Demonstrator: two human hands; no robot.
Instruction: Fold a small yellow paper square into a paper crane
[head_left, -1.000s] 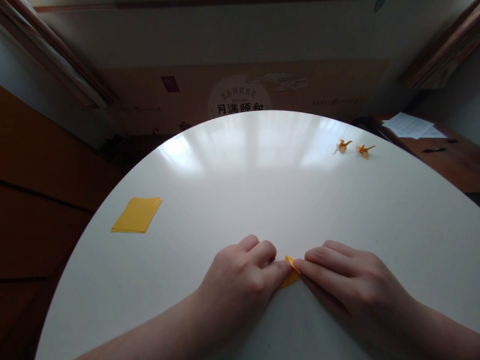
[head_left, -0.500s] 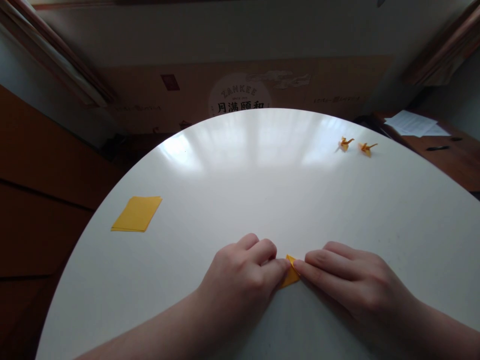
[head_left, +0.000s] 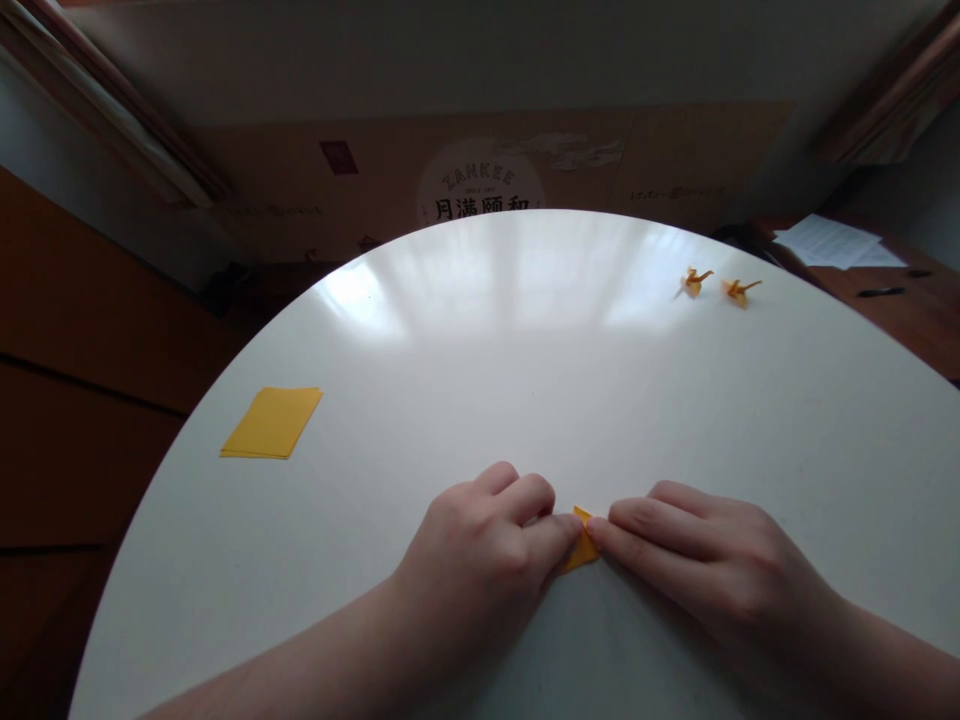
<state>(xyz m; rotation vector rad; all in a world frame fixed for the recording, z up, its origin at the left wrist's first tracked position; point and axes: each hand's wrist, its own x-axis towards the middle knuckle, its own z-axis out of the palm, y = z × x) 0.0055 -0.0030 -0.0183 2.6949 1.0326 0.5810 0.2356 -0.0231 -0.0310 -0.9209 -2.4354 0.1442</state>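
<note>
A small folded piece of yellow origami paper (head_left: pixel 582 552) lies on the white table close to its near side, between my two hands. My left hand (head_left: pixel 491 535) has its fingers curled, with the thumb and fingertips on the paper's left part, partly covering it. From the other side, my right hand (head_left: pixel 697 550) holds its fingers together and pinches the paper's upper right edge with the fingertips. The hands hide part of the folds, so the full shape of the paper cannot be made out.
A stack of yellow paper sheets (head_left: pixel 271 423) lies on the left of the round white table (head_left: pixel 450 380). Near the far right edge stand two folded paper cranes (head_left: pixel 694 281). Beyond, a brown desk holds printed sheets (head_left: pixel 836 243) and a pen (head_left: pixel 881 292).
Both hands stay at the folded paper with almost no movement; the flap at the right fingertips looks slightly shifted. The whole view has tilted a little.
</note>
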